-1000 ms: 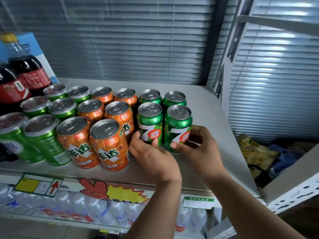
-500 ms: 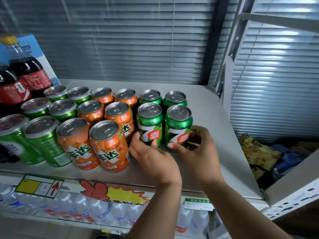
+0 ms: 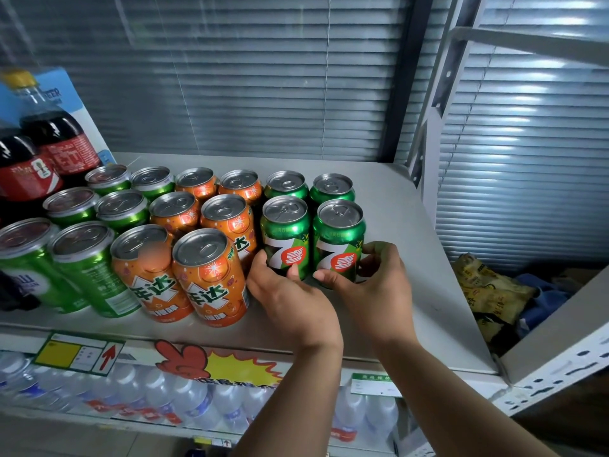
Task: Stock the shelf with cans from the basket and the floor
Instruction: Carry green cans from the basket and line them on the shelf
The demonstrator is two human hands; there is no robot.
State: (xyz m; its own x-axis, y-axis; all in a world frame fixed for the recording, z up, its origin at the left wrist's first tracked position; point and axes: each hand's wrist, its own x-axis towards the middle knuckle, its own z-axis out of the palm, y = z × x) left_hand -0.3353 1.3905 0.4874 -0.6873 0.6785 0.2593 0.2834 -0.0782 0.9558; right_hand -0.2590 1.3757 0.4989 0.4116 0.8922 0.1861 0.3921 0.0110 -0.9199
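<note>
On the grey shelf [image 3: 412, 275] stand rows of cans: green ones at the left, several orange cans [image 3: 211, 278] in the middle, green 7-marked cans at the right. My left hand [image 3: 290, 291] grips the base of the front left 7 can [image 3: 286, 235]. My right hand [image 3: 375, 285] grips the base of the front right 7 can [image 3: 338, 239], thumb in front and fingers round its right side. Both cans stand upright on the shelf, touching each other, with two more 7 cans [image 3: 333, 188] directly behind them.
Dark cola bottles [image 3: 43, 159] stand at the far left of the shelf. Water bottles [image 3: 184, 400] fill the shelf below. Blinds hang behind. A metal upright [image 3: 428, 133] bounds the shelf's right side; snack bags [image 3: 487, 291] lie beyond it. Bare shelf surface lies right of the 7 cans.
Both hands stay on the two front 7 cans, which have shifted only slightly; the right can sits a little closer against the left one.
</note>
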